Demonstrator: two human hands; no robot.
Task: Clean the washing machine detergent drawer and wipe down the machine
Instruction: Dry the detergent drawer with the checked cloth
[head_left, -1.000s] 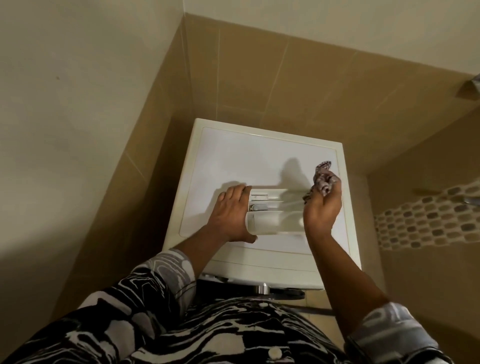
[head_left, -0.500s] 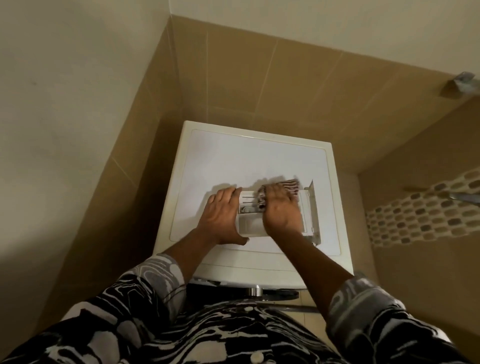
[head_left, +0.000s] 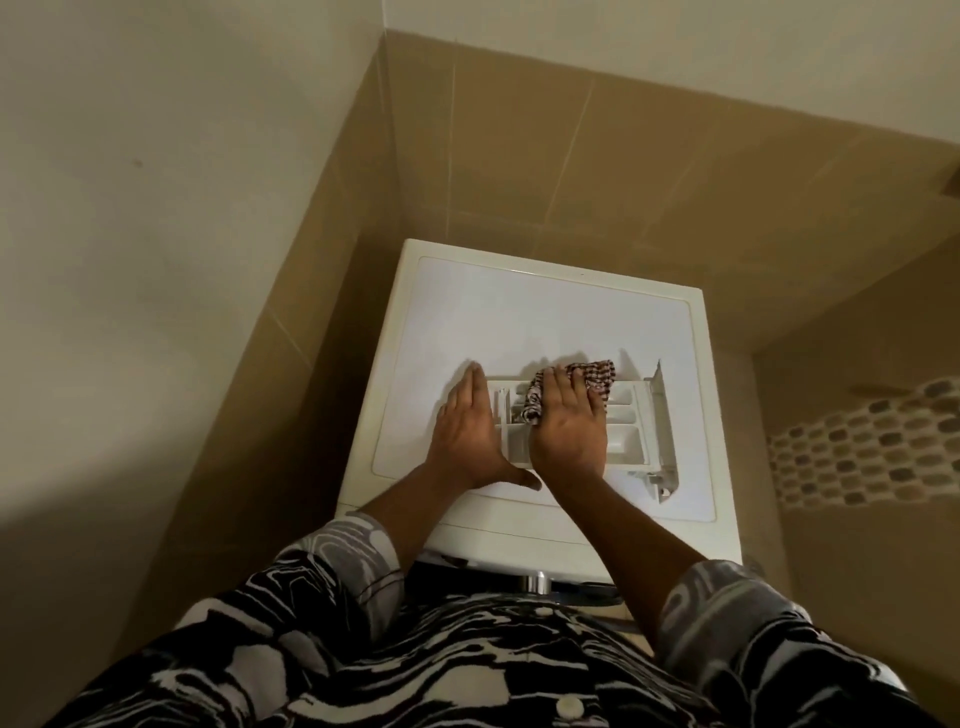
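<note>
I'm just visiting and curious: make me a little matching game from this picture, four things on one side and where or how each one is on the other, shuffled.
Things:
1 left hand
2 right hand
3 checked cloth
4 detergent drawer

States:
a lies on top of the washing machine
b bunched under fingers, inside the drawer
c flat at the drawer's left end
d pressing down on the cloth

Pairs: 1-c, 2-d, 3-b, 4-a.
</note>
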